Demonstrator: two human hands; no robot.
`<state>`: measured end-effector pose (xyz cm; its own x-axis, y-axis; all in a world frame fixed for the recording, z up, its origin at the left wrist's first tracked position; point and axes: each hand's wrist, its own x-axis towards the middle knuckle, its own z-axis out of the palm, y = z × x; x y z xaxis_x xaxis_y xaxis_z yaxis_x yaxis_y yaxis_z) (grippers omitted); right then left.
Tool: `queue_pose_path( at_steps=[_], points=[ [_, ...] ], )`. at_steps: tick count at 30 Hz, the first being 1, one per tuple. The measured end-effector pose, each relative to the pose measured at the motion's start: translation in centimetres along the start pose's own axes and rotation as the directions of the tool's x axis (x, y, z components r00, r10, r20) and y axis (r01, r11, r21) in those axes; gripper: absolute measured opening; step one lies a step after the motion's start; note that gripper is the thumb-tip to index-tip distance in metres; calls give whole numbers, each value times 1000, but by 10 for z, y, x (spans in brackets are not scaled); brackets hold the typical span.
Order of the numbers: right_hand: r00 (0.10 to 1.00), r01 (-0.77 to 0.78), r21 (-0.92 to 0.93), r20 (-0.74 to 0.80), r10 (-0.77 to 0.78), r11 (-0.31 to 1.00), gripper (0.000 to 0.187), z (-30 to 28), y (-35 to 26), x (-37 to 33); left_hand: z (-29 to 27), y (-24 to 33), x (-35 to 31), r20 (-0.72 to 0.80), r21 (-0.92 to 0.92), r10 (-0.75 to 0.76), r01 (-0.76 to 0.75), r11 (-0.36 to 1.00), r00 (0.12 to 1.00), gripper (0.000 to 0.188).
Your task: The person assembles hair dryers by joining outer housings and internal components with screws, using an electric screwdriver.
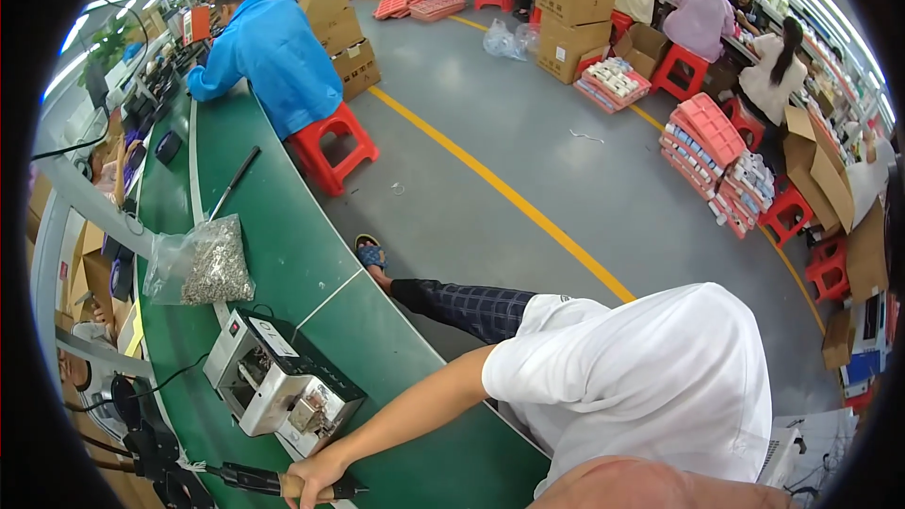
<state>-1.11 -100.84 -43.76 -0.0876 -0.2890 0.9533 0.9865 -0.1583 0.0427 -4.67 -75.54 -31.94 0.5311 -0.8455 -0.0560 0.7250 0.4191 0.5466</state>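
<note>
My right hand [318,473] comes in from a white sleeve and is closed around an electric screwdriver [253,479], black with a tan band at the grip. The tool lies nearly level over the green work surface [396,415], its dark tip pointing right. Just beyond the hand stands a white-and-black screw feeder [280,368] with an open front part and small metal pieces inside. Farther along rests a clear plastic bag [219,264] full of small metal parts, probably screws. My left hand is out of view.
A thin rod with a dark handle [236,181] leans past the bag. Grey frame posts [94,203] and cables edge the left side. A person in blue [269,61] sits on a red stool [335,146] farther along. Cartons [573,24] and stacked pink trays [707,155] stand across the aisle.
</note>
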Motion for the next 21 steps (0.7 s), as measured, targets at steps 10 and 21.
queue_pose_path(
  at_steps=[10, 21],
  points=[
    [307, -933, 200, 10, 952, 299, 29, 40, -48, 68, -11, 24, -10, -61, 28, 71, -69, 997, 996, 67],
    [220, -952, 230, 57, 974, 202, 37, 39, -66, 83, -37, 24, -4, -178, -219, 55, -94, 971, 982, 69]
  ],
)
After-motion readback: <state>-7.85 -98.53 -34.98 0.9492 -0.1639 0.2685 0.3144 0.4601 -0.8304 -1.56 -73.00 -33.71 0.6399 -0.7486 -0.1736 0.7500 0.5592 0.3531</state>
